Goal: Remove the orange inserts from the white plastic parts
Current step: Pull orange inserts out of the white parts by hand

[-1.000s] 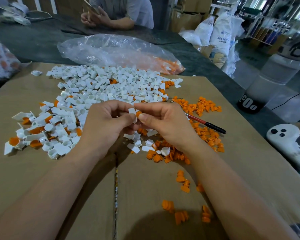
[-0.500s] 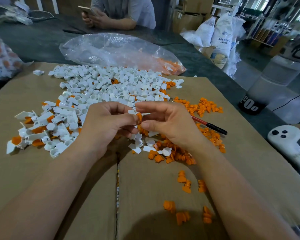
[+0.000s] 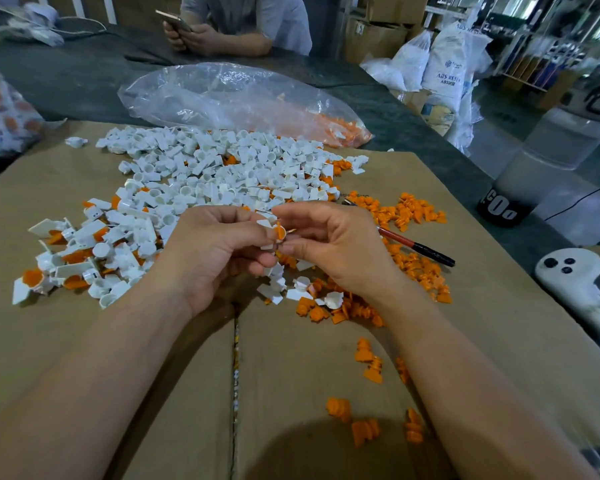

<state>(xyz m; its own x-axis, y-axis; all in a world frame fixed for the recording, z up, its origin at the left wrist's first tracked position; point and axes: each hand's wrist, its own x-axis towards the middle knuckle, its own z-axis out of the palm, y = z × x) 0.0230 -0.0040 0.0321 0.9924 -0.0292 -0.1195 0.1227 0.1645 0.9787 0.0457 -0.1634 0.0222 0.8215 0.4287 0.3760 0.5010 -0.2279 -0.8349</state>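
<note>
My left hand (image 3: 215, 247) pinches a small white plastic part (image 3: 266, 226) between thumb and fingers at the middle of the cardboard. An orange insert (image 3: 280, 233) sits in that part, and my right hand (image 3: 329, 244) has its fingertips on it from the right. A thin point shows beside the insert, and I cannot tell what it is. A big heap of white parts (image 3: 222, 174) lies behind my hands, some with orange inside. Loose orange inserts (image 3: 413, 213) are scattered right of and below my hands.
A red and black pen (image 3: 416, 247) lies under my right hand's far side. A clear plastic bag (image 3: 229, 95) lies behind the heap. Another person's hands with a phone (image 3: 187, 32) rest at the far side of the table. A white controller (image 3: 575, 282) sits at the right edge.
My hands have stayed at the same spot. The orange insert now shows more clearly out of the white part between my fingertips. The view has shifted slightly.
</note>
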